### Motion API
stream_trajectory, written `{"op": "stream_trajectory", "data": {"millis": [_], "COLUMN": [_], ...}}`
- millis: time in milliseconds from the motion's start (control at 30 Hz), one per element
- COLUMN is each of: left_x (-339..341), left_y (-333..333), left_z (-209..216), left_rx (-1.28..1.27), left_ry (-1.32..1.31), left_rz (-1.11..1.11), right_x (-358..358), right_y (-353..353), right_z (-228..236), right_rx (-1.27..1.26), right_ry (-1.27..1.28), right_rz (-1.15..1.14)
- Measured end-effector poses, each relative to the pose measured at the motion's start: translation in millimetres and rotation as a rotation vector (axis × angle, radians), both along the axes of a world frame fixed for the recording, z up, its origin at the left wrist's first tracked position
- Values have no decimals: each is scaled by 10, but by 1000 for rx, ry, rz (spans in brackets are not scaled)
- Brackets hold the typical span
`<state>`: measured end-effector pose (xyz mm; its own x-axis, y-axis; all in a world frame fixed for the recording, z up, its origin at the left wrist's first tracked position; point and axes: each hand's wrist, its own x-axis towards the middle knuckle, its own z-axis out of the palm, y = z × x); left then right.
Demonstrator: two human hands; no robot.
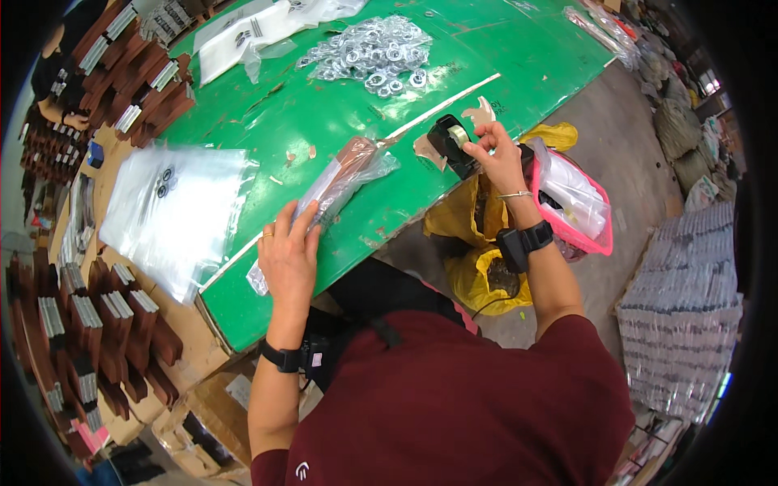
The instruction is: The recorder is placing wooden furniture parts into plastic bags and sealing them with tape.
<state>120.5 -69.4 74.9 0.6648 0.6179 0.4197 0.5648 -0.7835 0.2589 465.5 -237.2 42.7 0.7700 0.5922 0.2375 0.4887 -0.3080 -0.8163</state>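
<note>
A long brown piece in a clear plastic bag [344,178] lies slantwise near the front edge of the green table. On its near end rests my left hand [288,247], with the fingers stretched over the plastic. To the right, a black tape dispenser [450,146] holding a roll of clear tape [459,134] stands close to the table edge. My right hand [496,154] is at the roll, thumb and forefinger pinched together on the tape's end. The strip between the fingertips is too small to see clearly.
Flat clear bags [174,206] lie at the left. Farther back are a heap of small bagged rings [377,53] and white bags [259,32]. Brown pieces [105,324] are stacked at left, near another person's hand [75,121]. A pink basket [596,239] and yellow sacks [478,279] stand right.
</note>
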Motion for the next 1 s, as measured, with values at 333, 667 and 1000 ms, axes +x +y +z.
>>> {"op": "stream_trajectory", "data": {"millis": [333, 667, 1000], "left_x": [-28, -56, 86], "left_y": [10, 3, -72], "left_z": [-19, -30, -54], "left_rx": [-1, 7, 113], "left_ry": [11, 2, 12], "left_rz": [15, 20, 53], "right_x": [-195, -155, -1442], "right_y": [-667, -439, 463], "right_z": [86, -577, 23], "right_rx": [238, 287, 195], "right_ry": [491, 369, 666], "right_rz": [155, 22, 528]}}
